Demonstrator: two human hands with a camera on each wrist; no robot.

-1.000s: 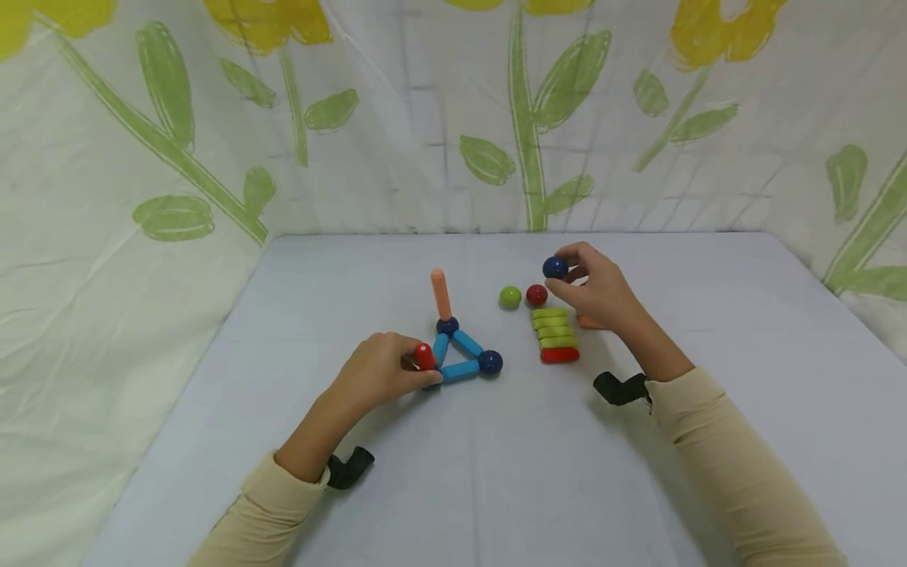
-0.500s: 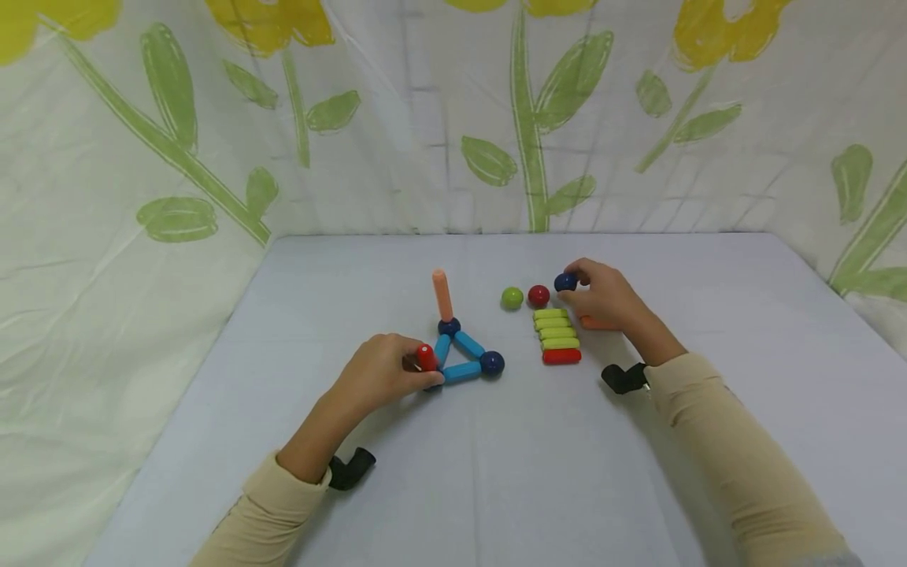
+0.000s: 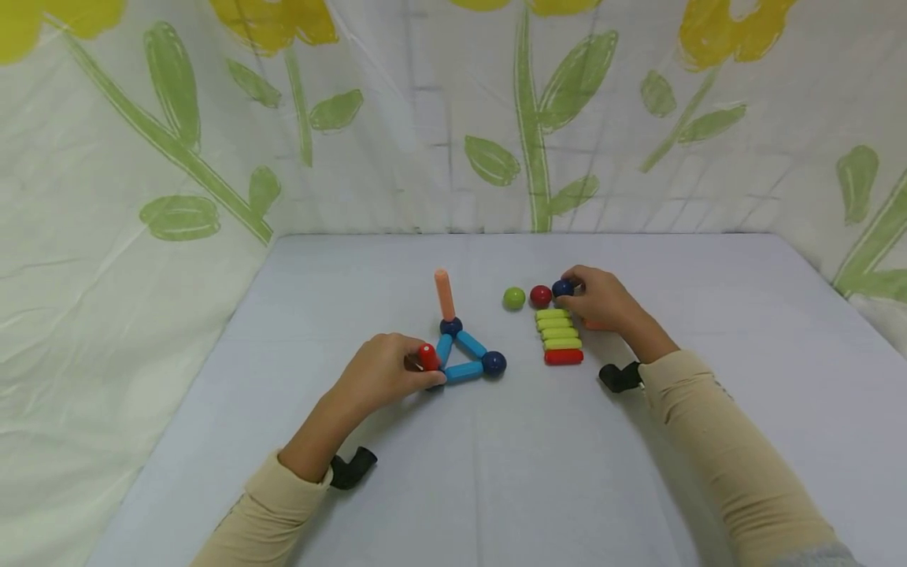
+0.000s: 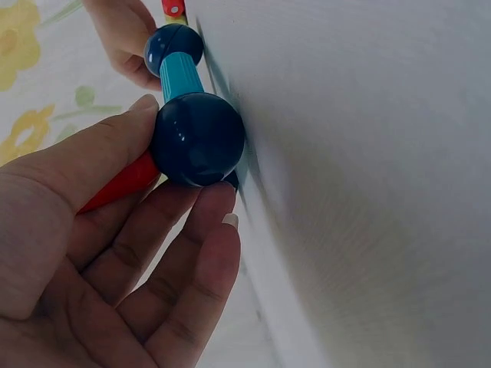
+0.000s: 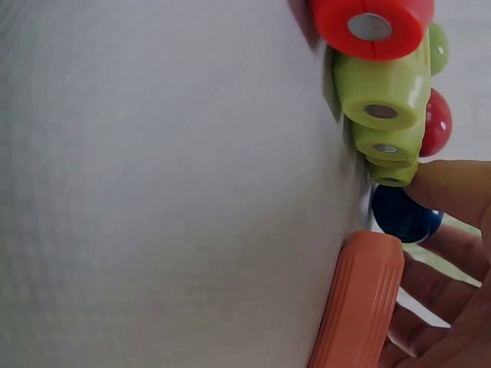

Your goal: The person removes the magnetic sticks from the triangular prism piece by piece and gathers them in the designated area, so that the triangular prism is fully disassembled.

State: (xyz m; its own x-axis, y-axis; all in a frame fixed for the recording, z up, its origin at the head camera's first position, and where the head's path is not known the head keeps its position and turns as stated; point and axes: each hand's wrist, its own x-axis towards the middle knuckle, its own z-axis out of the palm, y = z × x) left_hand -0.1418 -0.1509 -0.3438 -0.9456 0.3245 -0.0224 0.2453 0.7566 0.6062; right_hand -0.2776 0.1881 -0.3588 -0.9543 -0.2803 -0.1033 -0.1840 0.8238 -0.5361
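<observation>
My left hand [image 3: 383,368] grips a red magnetic rod [image 3: 428,357] that stands up from a dark blue ball [image 4: 199,139] at the near-left corner of a triangle. Light blue rods [image 3: 464,372] form the triangle's sides, joined by dark blue balls. From its far corner ball [image 3: 450,327] rises an orange rod [image 3: 444,295]. My right hand [image 3: 604,299] pinches a loose dark blue ball [image 3: 563,288] between thumb and fingers, low over the table, beside a red ball [image 3: 541,296]. In the right wrist view, the pinched ball [image 5: 405,215] shows just past the yellow-green rods' ends.
A green ball [image 3: 514,298] lies left of the red one. Several yellow-green rods [image 3: 559,333] lie in a row with a red rod [image 3: 564,357] at the near end. Another orange rod [image 5: 359,299] lies by my right hand. A flowered cloth [image 3: 397,197] hangs behind the table.
My right hand has lowered the dark blue ball toward the table and brought it beside the red ball. The left hand keeps its grip at the triangle's corner.
</observation>
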